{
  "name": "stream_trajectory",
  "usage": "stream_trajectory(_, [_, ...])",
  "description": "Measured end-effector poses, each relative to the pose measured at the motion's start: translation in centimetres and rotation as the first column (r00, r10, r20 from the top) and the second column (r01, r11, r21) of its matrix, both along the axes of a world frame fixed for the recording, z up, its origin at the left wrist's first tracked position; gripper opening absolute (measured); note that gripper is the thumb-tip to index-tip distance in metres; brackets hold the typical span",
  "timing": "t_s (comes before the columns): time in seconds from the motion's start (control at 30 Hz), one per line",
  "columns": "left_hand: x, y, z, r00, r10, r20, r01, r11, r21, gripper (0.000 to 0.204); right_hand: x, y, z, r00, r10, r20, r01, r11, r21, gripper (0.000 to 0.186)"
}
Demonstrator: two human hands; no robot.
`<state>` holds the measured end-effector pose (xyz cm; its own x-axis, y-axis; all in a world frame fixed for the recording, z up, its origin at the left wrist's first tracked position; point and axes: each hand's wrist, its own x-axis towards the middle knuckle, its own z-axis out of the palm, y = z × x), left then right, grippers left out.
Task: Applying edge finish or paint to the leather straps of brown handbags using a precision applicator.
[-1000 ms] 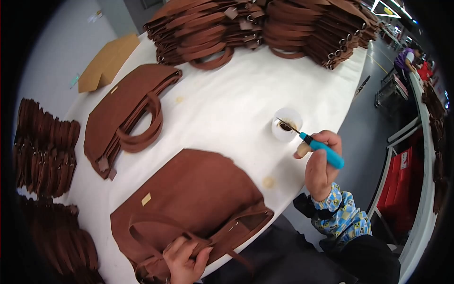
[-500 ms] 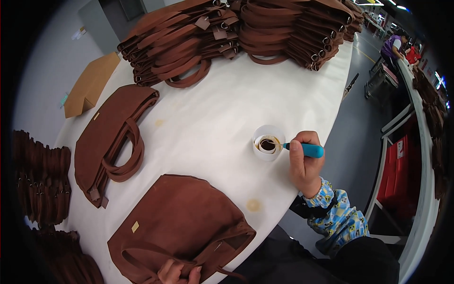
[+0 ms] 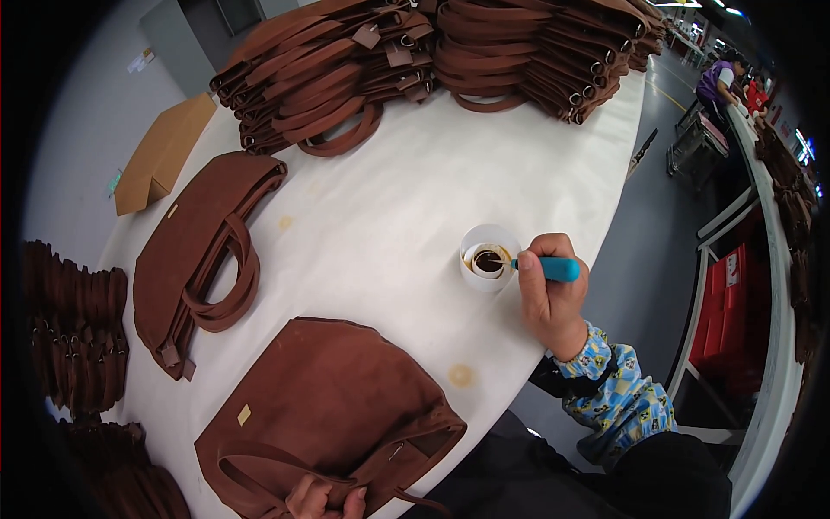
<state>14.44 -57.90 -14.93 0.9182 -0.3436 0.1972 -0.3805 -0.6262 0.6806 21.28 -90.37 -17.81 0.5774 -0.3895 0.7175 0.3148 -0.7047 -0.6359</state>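
Observation:
In my right hand (image 3: 558, 307), closed around it, is a blue-handled tool (image 3: 550, 266) with a thin shaft. The shaft reaches into a small round white cup (image 3: 469, 245) holding dark liquid (image 3: 489, 261); the exact tip is hard to make out. My left hand (image 3: 322, 499), partly cut off by the lower edge, has its fingers curled on the handle strap (image 3: 251, 448) of a brown handbag (image 3: 337, 372). That bag lies at the near edge of the white table (image 3: 372, 233), a small gold plate on its side.
Another brown handbag (image 3: 194, 242) lies to the left. Tall piles of brown bags (image 3: 337, 69) stand at the back, more bags (image 3: 78, 329) at far left. A cardboard piece (image 3: 164, 156) leans by the wall. Right of the table are an aisle, red crates (image 3: 722, 311) and distant people.
My right hand has moved slightly left, and the tool's shaft now goes deeper into the cup. The left hand has stayed on the handbag's strap.

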Motion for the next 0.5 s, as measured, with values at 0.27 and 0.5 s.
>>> stream_trajectory(0.27, [0.12,-0.30,0.31,1.000,-0.007,0.009,0.007,1.000,-0.006,0.015,0.11,-0.20,-0.09,0.999,-0.015,-0.032,0.015,1.000,-0.010,0.013])
stream_trajectory(0.5, [0.21,-0.23,0.32,0.999,-0.017,0.029,0.017,1.000,0.005,0.016,0.08,-0.29,-0.33,1.000,-0.009,0.006,0.009,1.000,0.020,0.014])
